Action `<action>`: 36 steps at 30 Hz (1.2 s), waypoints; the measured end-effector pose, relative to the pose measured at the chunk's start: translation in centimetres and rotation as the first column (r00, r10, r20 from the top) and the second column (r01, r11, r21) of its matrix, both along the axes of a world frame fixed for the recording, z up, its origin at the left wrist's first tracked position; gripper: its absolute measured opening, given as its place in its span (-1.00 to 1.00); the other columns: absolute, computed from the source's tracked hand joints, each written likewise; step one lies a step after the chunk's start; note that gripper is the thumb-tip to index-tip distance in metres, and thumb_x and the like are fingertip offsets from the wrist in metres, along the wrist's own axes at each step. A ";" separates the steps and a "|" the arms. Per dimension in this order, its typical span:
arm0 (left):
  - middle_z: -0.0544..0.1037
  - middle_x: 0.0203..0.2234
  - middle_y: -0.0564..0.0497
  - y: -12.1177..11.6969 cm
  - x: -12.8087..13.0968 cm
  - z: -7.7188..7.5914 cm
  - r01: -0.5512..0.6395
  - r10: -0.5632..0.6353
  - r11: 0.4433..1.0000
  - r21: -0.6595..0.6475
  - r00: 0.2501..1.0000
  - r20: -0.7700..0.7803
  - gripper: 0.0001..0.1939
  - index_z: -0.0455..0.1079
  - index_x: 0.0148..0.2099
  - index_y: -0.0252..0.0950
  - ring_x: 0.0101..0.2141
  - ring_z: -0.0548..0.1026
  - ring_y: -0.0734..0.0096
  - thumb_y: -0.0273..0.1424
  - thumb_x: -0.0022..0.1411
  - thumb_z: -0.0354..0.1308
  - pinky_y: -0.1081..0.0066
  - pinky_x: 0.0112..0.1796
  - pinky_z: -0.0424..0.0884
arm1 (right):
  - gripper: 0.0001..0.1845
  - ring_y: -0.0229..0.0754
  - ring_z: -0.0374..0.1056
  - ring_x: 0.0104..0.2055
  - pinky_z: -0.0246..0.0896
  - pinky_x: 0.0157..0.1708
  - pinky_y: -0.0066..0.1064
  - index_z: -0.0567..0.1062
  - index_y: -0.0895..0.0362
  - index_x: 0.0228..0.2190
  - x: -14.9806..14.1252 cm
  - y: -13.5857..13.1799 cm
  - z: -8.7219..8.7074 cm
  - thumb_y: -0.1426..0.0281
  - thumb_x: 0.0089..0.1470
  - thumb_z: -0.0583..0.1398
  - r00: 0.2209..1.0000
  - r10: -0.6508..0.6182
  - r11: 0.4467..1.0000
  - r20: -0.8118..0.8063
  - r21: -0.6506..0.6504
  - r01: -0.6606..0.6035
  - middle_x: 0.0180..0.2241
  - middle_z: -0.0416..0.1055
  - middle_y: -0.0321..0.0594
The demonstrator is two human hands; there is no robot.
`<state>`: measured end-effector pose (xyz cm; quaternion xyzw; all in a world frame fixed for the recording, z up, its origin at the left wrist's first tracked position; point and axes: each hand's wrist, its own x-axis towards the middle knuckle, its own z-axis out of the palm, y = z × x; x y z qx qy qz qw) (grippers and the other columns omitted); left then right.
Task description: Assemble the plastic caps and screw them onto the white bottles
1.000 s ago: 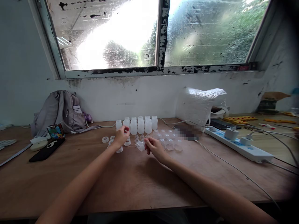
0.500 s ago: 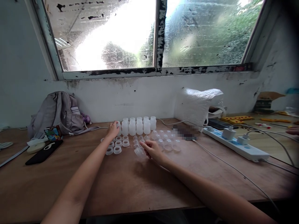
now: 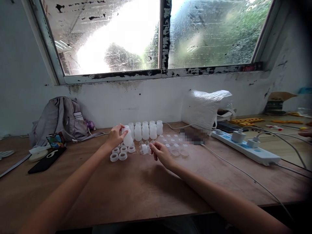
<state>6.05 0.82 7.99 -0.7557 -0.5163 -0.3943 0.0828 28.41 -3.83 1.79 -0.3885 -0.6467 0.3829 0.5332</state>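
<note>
My left hand (image 3: 116,136) is closed around a frosted white bottle (image 3: 127,137), tilted and raised off the table at the left end of the bottle row. Several more waisted bottles (image 3: 145,130) stand upright behind. In the fingers of my right hand (image 3: 161,153) is a small translucent screw collar (image 3: 144,149); its finer parts are too small to make out. Around it lie several clear teats (image 3: 141,152), partly hidden by the collar and hand. White collar rings (image 3: 123,156) lie below my left hand. Clear dome caps (image 3: 175,152) are set out to the right.
A grey backpack (image 3: 59,117), a black phone (image 3: 46,161) and a small box (image 3: 56,139) are at the left. A white power strip (image 3: 246,148) and cables lie to the right, near a silvery bag (image 3: 202,110). Another person's hand (image 3: 305,132) shows at the far right.
My left hand has lifted a bottle from the row and brought it right and toward me, tilting it. My right hand has turned the collar and raised it slightly toward the bottle.
</note>
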 end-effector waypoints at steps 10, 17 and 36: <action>0.37 -0.27 -0.02 -6.4 3.0 -4.0 0.410 -0.364 0.891 -0.196 0.902 0.231 -0.74 0.18 -0.16 -0.24 -0.33 0.36 0.42 -0.27 0.10 -0.01 0.47 -0.38 0.31 | -0.69 -0.43 0.09 -0.76 -0.03 -0.80 -0.56 0.23 0.14 -0.51 0.4 0.5 -0.2 0.14 -0.02 0.03 0.995 -0.016 0.999 -0.097 0.029 0.019 -0.63 0.19 -0.41; 0.34 -0.19 -0.08 -5.9 3.5 -6.4 0.504 -0.363 0.799 -0.327 0.839 0.406 -0.43 0.01 -0.01 -0.24 -0.23 0.37 0.35 -0.23 -0.04 0.14 0.37 -0.25 0.32 | -0.71 -0.45 0.08 -0.75 -0.03 -0.80 -0.58 0.23 0.15 -0.49 0.2 0.3 0.0 0.16 -0.02 0.05 0.991 0.010 0.999 -0.130 0.053 -0.003 -0.63 0.17 -0.41; 0.37 -0.16 -0.11 -5.9 0.4 -6.1 0.309 -0.328 0.944 -0.113 0.903 -0.277 -0.46 0.10 0.07 -0.29 -0.16 0.34 0.25 -0.16 0.08 -0.02 0.30 -0.17 0.29 | -0.71 -0.43 0.14 -0.73 0.06 -0.78 -0.55 0.25 0.14 -0.48 -0.3 0.0 -0.3 0.15 -0.04 0.07 0.993 0.020 0.997 -0.117 0.074 -0.012 -0.56 0.20 -0.38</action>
